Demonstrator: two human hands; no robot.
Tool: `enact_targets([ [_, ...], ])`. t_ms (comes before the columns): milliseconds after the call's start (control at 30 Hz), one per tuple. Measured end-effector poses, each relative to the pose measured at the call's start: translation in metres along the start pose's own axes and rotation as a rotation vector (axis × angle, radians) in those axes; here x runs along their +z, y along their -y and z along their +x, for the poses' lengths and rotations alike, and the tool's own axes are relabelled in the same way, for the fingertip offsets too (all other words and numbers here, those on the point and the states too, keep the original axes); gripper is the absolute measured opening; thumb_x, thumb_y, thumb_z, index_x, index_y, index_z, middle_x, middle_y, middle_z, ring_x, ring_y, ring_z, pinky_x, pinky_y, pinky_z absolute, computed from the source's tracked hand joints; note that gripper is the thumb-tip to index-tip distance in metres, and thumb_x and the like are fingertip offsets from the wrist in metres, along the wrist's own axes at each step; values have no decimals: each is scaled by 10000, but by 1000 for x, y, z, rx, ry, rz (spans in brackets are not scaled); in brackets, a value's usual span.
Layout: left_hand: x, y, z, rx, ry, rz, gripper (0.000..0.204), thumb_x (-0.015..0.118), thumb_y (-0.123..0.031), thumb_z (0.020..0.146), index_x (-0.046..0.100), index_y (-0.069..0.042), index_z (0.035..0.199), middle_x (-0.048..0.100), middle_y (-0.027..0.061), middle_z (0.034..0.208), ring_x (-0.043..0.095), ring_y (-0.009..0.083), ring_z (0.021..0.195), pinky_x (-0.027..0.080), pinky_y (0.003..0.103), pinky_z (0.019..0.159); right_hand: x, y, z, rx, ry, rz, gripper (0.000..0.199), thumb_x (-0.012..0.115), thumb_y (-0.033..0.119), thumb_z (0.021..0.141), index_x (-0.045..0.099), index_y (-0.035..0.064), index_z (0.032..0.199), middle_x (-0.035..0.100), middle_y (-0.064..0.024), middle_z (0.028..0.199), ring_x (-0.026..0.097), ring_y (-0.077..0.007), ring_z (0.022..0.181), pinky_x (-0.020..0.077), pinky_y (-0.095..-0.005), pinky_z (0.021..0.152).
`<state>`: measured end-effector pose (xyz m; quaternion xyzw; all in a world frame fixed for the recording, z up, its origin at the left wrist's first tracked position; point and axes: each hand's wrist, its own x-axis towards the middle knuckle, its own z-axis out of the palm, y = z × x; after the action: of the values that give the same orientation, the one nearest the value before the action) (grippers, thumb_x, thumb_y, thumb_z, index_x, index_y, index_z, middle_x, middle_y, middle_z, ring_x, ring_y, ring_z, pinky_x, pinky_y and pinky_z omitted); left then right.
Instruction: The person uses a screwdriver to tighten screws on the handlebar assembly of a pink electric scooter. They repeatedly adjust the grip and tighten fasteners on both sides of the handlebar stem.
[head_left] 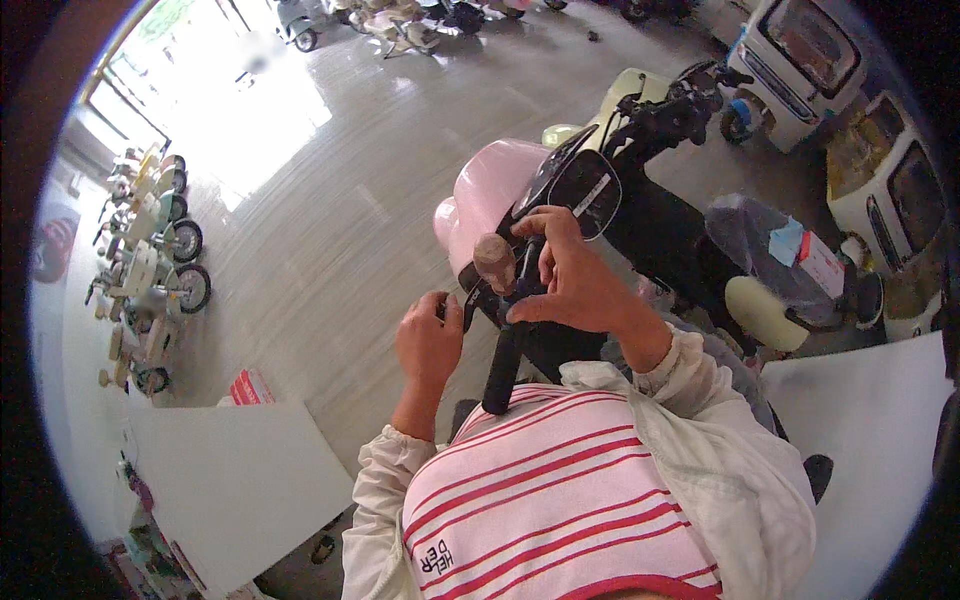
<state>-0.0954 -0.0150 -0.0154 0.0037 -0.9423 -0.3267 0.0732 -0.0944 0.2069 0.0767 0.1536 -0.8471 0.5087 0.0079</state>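
Observation:
A pink scooter (pixel 500 185) stands before me, its black handlebar grip (pixel 499 375) pointing toward my body. My left hand (pixel 428 340) is at the left of the grip, beside a dark lever (pixel 471 306). Its fingers are curled together around something small and dark that I cannot make out. My right hand (pixel 575 275) arches over the handlebar with thumb and fingers apart. Its fingertips are by the edge of the dark display housing (pixel 585 195), and the thumb points toward the bar. Between the hands a brown rounded piece (pixel 495 262) sits above the handlebar.
A pale yellow scooter (pixel 635 95) stands beyond the pink one. Small bikes (pixel 150 265) line the left wall. White tabletops (pixel 235 485) flank me at lower left and right. White cabin vehicles (pixel 800 65) and a plastic-covered seat (pixel 765 245) carrying a red-and-white box (pixel 822 265) are at right.

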Motion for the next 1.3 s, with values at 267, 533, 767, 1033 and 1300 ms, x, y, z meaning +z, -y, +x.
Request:
enact_targets([
  [267,-2,-3,-1,4,-79,31,246,600,-287,901,696,-62,934,689,159,879,665,344,793,510,432,713,2,-24,14,-309,63,-31,519,811,117,732,555,25,1174,490,-115,1180,501,-123,733,449,-240,620],
  [533,0,0,2,11,-67,18,225,604,-265,901,692,-59,922,687,147,863,667,327,778,511,418,700,-7,-22,19,-215,207,211,744,904,244,634,492,32,1217,473,-114,1171,509,-147,754,456,-247,646],
  [767,1,-1,3,8,-98,-23,216,611,-261,899,691,-62,919,674,140,816,658,324,755,505,416,683,-6,-16,26,-184,94,-38,604,828,119,722,530,43,1242,463,-121,1296,533,-112,745,461,-233,638],
  [1033,-4,-4,5,14,-47,36,200,611,-242,899,693,-59,911,677,147,821,650,329,752,503,415,685,-1,-29,33,-269,221,35,542,904,204,640,578,66,1050,478,-93,1233,504,-114,710,445,-229,606],
  [1300,-5,-3,6,-3,-41,-5,207,613,-265,903,691,-75,922,678,136,832,653,322,754,503,413,676,-14,-19,32,-265,353,185,685,874,134,645,517,57,1225,457,-100,1274,503,-102,722,446,-223,626],
])
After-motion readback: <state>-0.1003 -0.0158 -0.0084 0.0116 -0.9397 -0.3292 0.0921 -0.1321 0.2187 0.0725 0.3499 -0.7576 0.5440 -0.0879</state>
